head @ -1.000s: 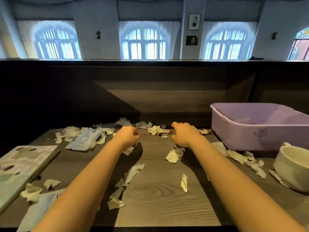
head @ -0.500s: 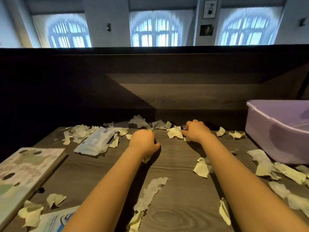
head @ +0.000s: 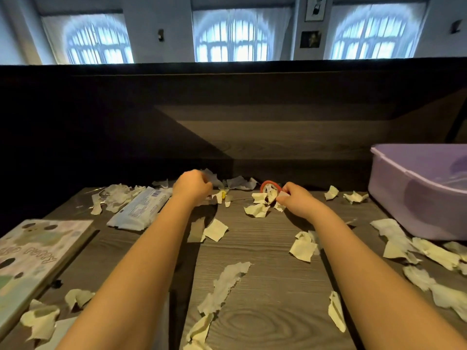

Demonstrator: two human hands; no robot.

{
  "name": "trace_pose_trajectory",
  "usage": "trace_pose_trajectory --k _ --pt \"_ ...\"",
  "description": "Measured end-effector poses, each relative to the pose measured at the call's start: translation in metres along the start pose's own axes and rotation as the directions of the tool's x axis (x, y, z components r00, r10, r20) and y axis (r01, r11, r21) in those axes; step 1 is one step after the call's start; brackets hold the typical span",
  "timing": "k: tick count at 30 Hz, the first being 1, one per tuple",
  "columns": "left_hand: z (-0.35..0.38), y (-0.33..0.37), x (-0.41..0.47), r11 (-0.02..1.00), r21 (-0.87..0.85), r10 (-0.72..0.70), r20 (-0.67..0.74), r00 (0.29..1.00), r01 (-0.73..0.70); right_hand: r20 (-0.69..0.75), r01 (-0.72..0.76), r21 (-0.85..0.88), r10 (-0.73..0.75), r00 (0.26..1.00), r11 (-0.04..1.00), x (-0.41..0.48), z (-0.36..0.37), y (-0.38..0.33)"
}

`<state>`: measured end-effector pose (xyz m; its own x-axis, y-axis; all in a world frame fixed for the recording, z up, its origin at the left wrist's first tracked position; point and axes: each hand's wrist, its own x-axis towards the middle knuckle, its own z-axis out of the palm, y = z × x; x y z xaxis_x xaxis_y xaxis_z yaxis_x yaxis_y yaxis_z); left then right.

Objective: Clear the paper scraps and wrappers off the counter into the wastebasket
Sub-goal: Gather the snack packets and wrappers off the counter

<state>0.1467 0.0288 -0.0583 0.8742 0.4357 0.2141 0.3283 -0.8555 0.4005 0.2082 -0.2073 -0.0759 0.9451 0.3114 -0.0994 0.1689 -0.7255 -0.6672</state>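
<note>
Several torn pale paper scraps (head: 302,248) lie scattered over the dark wooden counter (head: 265,294). A white and blue wrapper (head: 140,210) lies at the back left. My left hand (head: 192,186) is curled at the back wall, fingers on grey scraps (head: 241,183) there; what it holds is hidden. My right hand (head: 294,199) pinches a small white scrap beside a red ring (head: 270,185) and a little heap of scraps (head: 260,207). A lilac plastic tub (head: 414,198) stands at the right.
A picture book (head: 32,258) lies at the left front edge. A dark wall panel (head: 252,127) rises right behind the counter. More scraps trail along the tub's foot (head: 429,253) and near the front left corner (head: 40,319).
Both hands have reached further back toward the wall. The left hand moved from the counter middle to the grey scraps; the right now pinches a scrap beside the uncovered red ring. The view shifted left.
</note>
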Motion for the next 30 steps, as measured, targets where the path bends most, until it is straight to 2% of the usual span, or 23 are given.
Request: trace_pose_trajectory --k 7,11,14,21,30 --pt "0.026 0.024 0.021 0.992 0.116 -0.069 0.206 0.976 0.045 -0.021 0.028 0.128 -0.025 0.999 0.991 -0.002 -0.003 0.006" --pt "0.032 0.028 0.026 0.992 0.080 -0.121 0.282 0.952 0.102 -0.035 0.041 0.149 -0.036 0.999 0.988 -0.001 -0.002 0.009" --pt "0.032 0.030 0.023 0.995 0.052 -0.097 0.309 0.946 0.085 -0.061 0.051 0.145 -0.043 0.997 0.988 -0.001 0.000 0.010" --pt "0.024 0.029 0.005 0.999 0.021 -0.039 0.252 0.967 0.035 -0.119 0.121 0.167 -0.102 0.988 0.978 -0.012 0.001 0.008" --pt "-0.015 0.040 -0.025 0.986 -0.151 0.077 0.033 0.996 -0.072 -0.331 0.195 0.158 -0.134 0.934 0.968 -0.044 -0.021 -0.008"
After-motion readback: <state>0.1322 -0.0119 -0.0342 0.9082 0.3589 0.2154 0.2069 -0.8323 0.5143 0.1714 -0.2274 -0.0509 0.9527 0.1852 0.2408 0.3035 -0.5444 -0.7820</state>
